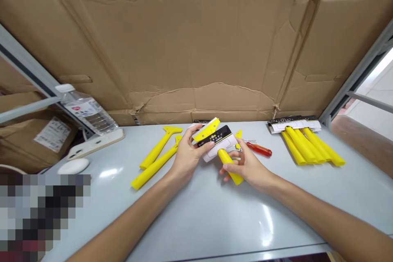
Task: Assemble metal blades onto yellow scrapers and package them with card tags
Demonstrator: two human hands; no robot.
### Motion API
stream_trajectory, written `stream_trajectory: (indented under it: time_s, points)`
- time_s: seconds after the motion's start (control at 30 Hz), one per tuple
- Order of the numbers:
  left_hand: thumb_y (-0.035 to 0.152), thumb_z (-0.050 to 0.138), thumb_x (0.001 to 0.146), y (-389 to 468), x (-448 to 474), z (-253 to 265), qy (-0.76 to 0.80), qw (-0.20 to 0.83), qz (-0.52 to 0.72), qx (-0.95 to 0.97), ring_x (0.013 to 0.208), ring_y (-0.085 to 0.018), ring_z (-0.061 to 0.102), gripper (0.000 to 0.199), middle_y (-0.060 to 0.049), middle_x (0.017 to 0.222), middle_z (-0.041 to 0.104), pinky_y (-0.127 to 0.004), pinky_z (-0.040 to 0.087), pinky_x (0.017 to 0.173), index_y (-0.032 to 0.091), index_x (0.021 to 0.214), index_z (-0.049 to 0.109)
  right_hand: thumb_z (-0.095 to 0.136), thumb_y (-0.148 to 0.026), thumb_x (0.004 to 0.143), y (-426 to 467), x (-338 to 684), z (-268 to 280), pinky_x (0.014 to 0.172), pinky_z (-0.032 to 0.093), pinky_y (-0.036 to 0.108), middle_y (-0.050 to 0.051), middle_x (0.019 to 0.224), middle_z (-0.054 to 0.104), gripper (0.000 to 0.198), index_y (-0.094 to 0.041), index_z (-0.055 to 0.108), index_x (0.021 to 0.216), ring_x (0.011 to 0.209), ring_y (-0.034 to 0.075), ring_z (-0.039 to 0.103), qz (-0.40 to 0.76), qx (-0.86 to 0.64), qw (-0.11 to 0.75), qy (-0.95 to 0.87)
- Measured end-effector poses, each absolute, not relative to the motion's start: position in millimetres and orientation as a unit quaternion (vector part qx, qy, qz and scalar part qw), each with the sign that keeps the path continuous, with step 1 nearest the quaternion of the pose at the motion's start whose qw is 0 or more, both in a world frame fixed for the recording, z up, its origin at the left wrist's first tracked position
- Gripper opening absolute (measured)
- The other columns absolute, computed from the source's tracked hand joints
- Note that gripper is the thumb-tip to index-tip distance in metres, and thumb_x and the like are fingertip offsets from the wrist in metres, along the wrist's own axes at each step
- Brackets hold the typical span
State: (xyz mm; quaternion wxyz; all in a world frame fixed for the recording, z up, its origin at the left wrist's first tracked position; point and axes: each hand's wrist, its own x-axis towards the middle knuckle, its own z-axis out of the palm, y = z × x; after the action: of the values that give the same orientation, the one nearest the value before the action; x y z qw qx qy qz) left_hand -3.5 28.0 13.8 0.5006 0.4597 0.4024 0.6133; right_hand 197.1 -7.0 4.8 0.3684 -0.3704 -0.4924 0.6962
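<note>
A yellow scraper [231, 168] is held over the middle of the table, with a black-and-white packaging card [217, 147] around its upper part. My left hand [188, 155] is closed on the card and the scraper's head end, thumb on the card's front. Fingers of my right hand [252, 168] wrap the yellow handle below the card. Beside my left hand lie two bare yellow scrapers, one farther back [158, 147] and one nearer [155, 168], partly hidden by that hand. Behind my right hand are a red-handled screwdriver [260, 149] and another yellow scraper head [238, 134].
Several carded yellow scrapers [319, 147] are piled at the right. At the left, a water bottle [89, 108] leans near a white power strip [96, 143] and a white oval object [73, 166]. A tall cardboard sheet [202, 49] closes the back, between metal shelf posts.
</note>
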Motion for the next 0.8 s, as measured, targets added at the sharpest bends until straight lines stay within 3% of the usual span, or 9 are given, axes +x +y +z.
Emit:
stream_trajectory:
  time_s: [0.1, 0.27, 0.5, 0.8]
  points:
    - [0.028, 0.095, 0.066, 26.9, -2.7, 14.2, 0.405, 0.510, 0.589, 0.479, 0.119, -0.027, 0.067, 0.073, -0.010, 0.138, 0.064, -0.036, 0.056, 0.096, 0.026, 0.131, 0.062, 0.076, -0.032, 0.081, -6.6, 197.0, 3.3, 0.067, 0.060, 0.028, 0.004, 0.116, 0.053, 0.090, -0.037, 0.022, 0.152, 0.082, 0.013, 0.070, 0.675, -0.393, 0.385, -0.491]
    - [0.034, 0.094, 0.067, 25.0, -2.3, 11.8, 0.419, 0.543, 0.520, 0.509, 0.109, -0.026, 0.070, 0.078, -0.011, 0.143, 0.059, -0.039, 0.056, 0.092, 0.027, 0.135, 0.058, 0.071, -0.030, 0.083, -5.8, 197.0, 2.0, 0.057, 0.051, 0.023, 0.001, 0.112, 0.054, 0.084, -0.039, 0.024, 0.152, 0.067, 0.007, 0.062, 0.639, -0.421, 0.400, -0.505]
    - [0.032, 0.096, 0.061, 34.8, -10.9, 10.1, 0.432, 0.498, 0.582, 0.476, 0.102, -0.022, 0.070, 0.080, -0.010, 0.138, 0.060, -0.039, 0.055, 0.094, 0.026, 0.133, 0.060, 0.077, -0.033, 0.080, -9.1, 197.0, 2.3, 0.067, 0.057, 0.028, 0.005, 0.122, 0.054, 0.110, -0.045, 0.003, 0.161, 0.077, 0.009, 0.067, 0.657, -0.427, 0.374, -0.497]
    - [0.030, 0.094, 0.062, 39.9, -11.8, 16.2, 0.470, 0.432, 0.657, 0.401, 0.117, -0.025, 0.065, 0.057, -0.011, 0.135, 0.065, -0.039, 0.052, 0.100, 0.020, 0.112, 0.069, 0.072, -0.026, 0.081, -11.2, 198.4, 4.5, 0.074, 0.059, 0.035, 0.001, 0.111, 0.051, 0.105, -0.049, 0.007, 0.160, 0.072, 0.011, 0.069, 0.657, -0.425, 0.344, -0.520]
